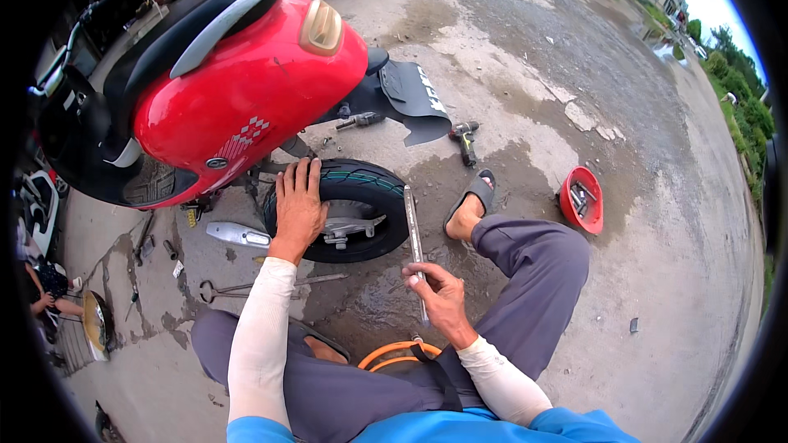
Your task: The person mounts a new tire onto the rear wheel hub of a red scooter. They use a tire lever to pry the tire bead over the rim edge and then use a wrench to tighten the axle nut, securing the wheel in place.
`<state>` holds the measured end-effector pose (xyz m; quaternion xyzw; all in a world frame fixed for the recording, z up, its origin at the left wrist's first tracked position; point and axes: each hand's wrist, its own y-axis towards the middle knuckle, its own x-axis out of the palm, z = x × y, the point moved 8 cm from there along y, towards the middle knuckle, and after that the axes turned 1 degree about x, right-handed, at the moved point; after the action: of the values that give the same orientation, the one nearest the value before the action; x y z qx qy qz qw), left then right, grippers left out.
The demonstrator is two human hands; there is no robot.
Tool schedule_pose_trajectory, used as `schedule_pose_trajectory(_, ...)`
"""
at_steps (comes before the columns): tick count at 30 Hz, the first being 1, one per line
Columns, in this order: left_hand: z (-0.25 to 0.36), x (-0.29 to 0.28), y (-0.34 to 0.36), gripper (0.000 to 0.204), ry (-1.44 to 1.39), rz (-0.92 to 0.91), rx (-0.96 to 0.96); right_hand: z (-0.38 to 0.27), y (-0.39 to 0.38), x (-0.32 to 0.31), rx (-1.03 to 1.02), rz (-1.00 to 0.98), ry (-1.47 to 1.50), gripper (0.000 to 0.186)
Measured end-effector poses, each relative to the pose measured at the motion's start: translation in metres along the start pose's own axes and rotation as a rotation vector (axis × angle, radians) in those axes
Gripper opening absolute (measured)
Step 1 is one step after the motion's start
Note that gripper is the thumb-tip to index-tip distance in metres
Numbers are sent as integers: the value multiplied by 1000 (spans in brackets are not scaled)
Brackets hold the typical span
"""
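A black scooter wheel (388, 207), its tyre still round a silver hub, lies on the wet ground in front of me. My left hand (300, 207) rests on the tyre's left part, fingers stretched out and nothing gripped. In my right hand (443, 299) is a long, narrow metal tyre lever (413, 234), held near its lower end. The fingers are closed round it. Its upper end reaches the tyre's right edge; whether it touches the rubber I cannot tell. Behind the wheel stands a red scooter (279, 74), its rear mudguard (410, 98) hanging low.
A cordless drill (466, 143) and another dark power tool (359, 121) lie beyond the wheel. To the right, a red bowl-shaped container (593, 226) holds sockets. Long-handled pliers (226, 290) and a silver cover (238, 234) lie left. An orange hose (392, 350) curls between my legs.
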<state>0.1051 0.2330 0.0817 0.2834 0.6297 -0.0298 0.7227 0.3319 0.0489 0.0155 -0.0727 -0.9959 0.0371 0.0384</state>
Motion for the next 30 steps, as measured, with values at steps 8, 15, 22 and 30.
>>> schedule_pose_trajectory(8, -8, -5, -10, 89, -43, 36, 7, -30, -5, 18, -230, 150, 65, 48)
schedule_pose_trajectory(15, -29, -12, -11, 81, -265, 13, -6, 20, -6, 25, 189, 45, 122, 23)
schedule_pose_trajectory(22, -109, 7, -41, 62, -631, 118, -378, -7, -57, 16, 319, -33, 27, 44)
schedule_pose_trajectory(30, -158, 85, -102, 72, -1043, 190, -787, 13, -63, 56, 552, -206, -47, 45)
